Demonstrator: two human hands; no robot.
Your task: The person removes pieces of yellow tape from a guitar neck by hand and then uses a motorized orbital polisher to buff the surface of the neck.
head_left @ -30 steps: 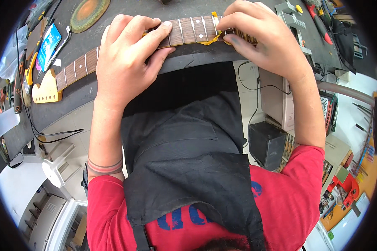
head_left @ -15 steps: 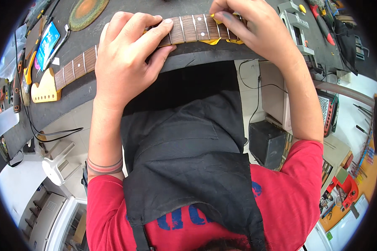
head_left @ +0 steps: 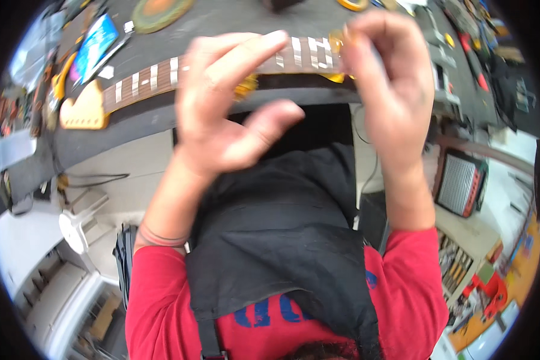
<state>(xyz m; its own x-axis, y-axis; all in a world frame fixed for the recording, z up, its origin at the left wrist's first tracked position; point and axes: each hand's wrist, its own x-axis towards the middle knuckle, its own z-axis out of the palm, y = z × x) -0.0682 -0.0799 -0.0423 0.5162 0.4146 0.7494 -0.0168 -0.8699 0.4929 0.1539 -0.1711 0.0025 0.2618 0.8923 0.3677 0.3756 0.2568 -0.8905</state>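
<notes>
Head view: you look down on a dark workbench (head_left: 234, 21), whose front edge bows across the upper part of the view. The guitar neck (head_left: 304, 57) lies along that edge, just inside it, with its pale headstock (head_left: 85, 111) to your left. Behind the neck, a broad dark stretch of bench top opens between the green-rimmed disc (head_left: 159, 13) and your right hand (head_left: 393, 84); a blue packet (head_left: 99, 45) bounds the left side, and a metal clamp (head_left: 444, 66) stands just beyond the right hand. Your black apron (head_left: 270, 198) fills the space before the edge.

Your left hand (head_left: 222, 102), fingers extended and thumb spread apart, hides the middle of the neck; whether it touches the wood you cannot tell. Your right hand, its thumb and index finger drawn close together, covers the neck's right end; blur leaves unclear whether it grips anything. A dark object (head_left: 279, 5) is cut off at the top rim.

The brown fretboard (head_left: 144, 85) carries bright, smeared crossbars. Yellow tape (head_left: 336, 78) projects below it near the right hand, and a crumpled yellow piece (head_left: 246, 88) shows beside the left fingers. Small holes line the headstock's lower edge.
</notes>
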